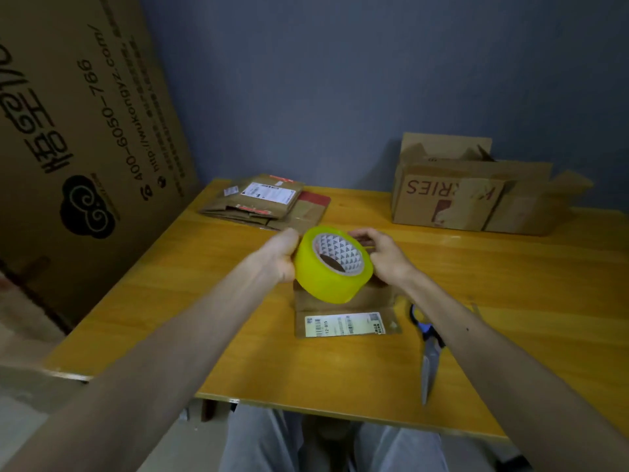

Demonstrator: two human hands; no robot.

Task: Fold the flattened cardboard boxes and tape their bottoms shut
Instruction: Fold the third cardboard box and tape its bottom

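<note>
Yellow table [204, 301] — my left hand [282, 255] clamps the tape roll [316, 277], right hand [384, 257] pinches its rim; small box [343, 315] lies directly beneath, long axis crosswise.

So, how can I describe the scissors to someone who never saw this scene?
Start at the yellow wooden table. Near its front right edge, partly under the right forearm, lie the scissors. Only they are metal, blades pointing toward the person.

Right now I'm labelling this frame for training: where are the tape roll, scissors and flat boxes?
tape roll [323, 279]: head view, yellow outer face.
scissors [429, 366]: head view, middle of the blades.
flat boxes [258, 204]: head view, top sheet of the stack.
</note>
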